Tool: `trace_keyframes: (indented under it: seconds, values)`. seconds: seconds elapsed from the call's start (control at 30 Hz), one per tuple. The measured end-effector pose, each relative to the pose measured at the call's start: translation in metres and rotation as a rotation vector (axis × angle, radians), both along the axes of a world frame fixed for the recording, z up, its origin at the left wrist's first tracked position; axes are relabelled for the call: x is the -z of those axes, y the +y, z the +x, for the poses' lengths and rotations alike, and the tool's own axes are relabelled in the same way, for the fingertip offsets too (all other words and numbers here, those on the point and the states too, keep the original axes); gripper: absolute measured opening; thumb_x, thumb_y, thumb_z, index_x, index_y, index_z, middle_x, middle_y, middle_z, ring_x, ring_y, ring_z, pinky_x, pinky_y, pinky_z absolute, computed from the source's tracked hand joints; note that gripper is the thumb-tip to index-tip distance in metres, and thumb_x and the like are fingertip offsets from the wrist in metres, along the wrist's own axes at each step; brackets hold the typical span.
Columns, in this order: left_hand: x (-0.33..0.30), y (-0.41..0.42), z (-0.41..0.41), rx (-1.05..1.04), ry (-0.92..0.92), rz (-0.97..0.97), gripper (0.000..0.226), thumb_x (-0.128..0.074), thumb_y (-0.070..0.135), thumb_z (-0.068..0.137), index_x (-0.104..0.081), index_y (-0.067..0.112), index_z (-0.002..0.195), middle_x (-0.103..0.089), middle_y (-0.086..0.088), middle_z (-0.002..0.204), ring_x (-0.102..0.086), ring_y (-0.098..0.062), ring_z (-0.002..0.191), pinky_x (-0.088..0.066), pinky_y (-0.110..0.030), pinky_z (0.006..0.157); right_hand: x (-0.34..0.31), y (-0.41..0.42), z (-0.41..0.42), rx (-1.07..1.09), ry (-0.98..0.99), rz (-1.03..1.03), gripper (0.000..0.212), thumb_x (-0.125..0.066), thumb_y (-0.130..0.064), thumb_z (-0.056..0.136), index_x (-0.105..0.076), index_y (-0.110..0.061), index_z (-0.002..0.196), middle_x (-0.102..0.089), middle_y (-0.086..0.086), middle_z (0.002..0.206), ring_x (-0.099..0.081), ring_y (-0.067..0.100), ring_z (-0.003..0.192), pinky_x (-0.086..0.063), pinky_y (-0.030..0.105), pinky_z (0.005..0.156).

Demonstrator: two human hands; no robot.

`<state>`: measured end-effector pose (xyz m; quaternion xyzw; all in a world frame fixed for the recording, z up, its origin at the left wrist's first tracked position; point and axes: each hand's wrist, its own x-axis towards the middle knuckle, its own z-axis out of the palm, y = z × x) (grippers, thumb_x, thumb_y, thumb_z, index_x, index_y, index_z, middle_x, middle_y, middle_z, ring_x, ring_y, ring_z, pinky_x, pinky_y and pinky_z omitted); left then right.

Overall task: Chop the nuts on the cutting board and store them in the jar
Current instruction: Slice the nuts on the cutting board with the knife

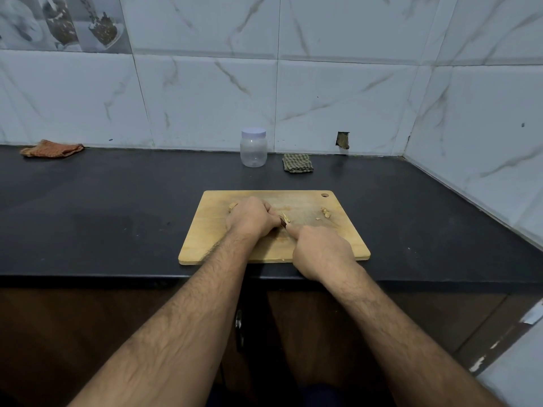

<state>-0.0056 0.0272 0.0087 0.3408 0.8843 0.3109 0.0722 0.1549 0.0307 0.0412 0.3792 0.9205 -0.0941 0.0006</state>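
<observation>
black counter (117, 207) — wooden cutting board (205, 236), marble-tiled wall (205, 92) behind.

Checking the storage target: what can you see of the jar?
The jar is small, of clear plastic, with a pale lilac screw lid on. It looks empty. It stands upright on the black counter near the tiled wall, beyond the cutting board, left of a folded green checked cloth. Neither hand touches it.

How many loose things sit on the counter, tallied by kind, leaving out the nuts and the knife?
Cutting board: 1
Jar with its lid on: 1
Folded cloths: 2, an orange cloth at far left and a green checked cloth right of the jar
Total: 4
</observation>
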Motion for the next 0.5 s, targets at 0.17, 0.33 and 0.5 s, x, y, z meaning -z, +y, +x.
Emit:
trace_keyframes:
  seconds: [0.17,0.33,0.5]
  values:
    - [0.001,-0.002,0.001,0.011,0.017,0.007,0.012,-0.075,0.036,0.077,-0.073,0.027,0.070,-0.070,0.016,0.077,-0.062,-0.006,0.080,-0.054,-0.028,0.076,0.002,-0.003,0.008,-0.010,-0.002,0.027,0.069,-0.045,-0.008,0.094,-0.029,-0.041,0.152,-0.057,0.003,0.130,-0.054,0.023,0.117,-0.042,0.033,0.078]
    - [0.000,-0.004,0.002,0.017,0.026,0.009,0.012,-0.075,0.037,0.078,-0.074,0.026,0.072,-0.070,0.017,0.078,-0.062,-0.004,0.081,-0.053,-0.027,0.074,0.003,-0.005,0.015,-0.002,-0.009,0.041,0.072,-0.047,-0.007,0.093,-0.027,-0.042,0.153,-0.056,0.001,0.135,-0.053,0.022,0.120,-0.043,0.033,0.078]
    - [-0.001,-0.006,0.004,0.019,0.031,0.013,0.011,-0.074,0.035,0.079,-0.074,0.025,0.073,-0.070,0.015,0.077,-0.060,-0.006,0.082,-0.049,-0.025,0.068,0.002,-0.004,0.016,0.014,0.028,0.031,0.069,-0.046,-0.008,0.092,-0.033,-0.042,0.151,-0.058,0.000,0.130,-0.055,0.021,0.117,-0.043,0.032,0.077]
